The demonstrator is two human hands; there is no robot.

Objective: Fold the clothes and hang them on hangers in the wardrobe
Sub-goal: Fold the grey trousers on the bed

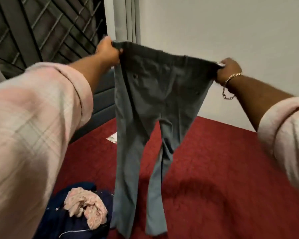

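Between the hands, left hand (109,50) and right hand (229,70) grip the grey trousers (150,94) waistband taut; folding leg onto leg likely comes next.

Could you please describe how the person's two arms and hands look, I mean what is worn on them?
Both arms wear a pale pink shirt with a faint grey check, the left sleeve and right sleeve rolled up so the forearms are bare. The right wrist carries a gold chain bracelet that hangs loose. The left hand and right hand wear no gloves; no ring is visible.
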